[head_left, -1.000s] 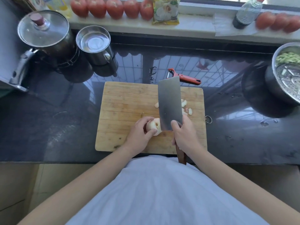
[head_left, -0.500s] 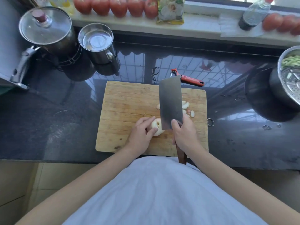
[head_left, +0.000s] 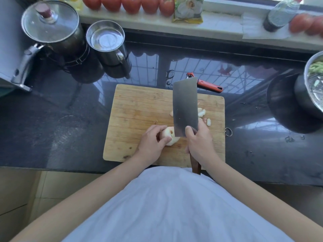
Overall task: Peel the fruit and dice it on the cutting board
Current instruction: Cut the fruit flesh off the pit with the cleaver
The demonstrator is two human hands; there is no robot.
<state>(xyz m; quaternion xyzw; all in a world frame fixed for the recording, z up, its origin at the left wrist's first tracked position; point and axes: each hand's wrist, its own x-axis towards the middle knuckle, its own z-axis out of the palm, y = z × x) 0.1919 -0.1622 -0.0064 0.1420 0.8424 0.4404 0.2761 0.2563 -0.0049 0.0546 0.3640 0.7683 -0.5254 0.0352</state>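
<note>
A dark stone counter [head_left: 52, 119] is seen bearing a bamboo cutting board [head_left: 139, 105]. A cleaver [head_left: 185, 105] is held over the board by the right hand [head_left: 199, 144], whose fingers are wrapped round its handle. Compared with a second ago its blade is little moved, still poised beside the fruit, so no fresh cut appears to have been made. The peeled fruit [head_left: 168, 136] lies on the board's near half and is gripped by the left hand [head_left: 152, 142], fingers curled over it. Diced pieces [head_left: 202, 113] are gathered right of the blade; dicing is judged partly done. A red-handled peeler [head_left: 208, 84] lies behind the board.
</note>
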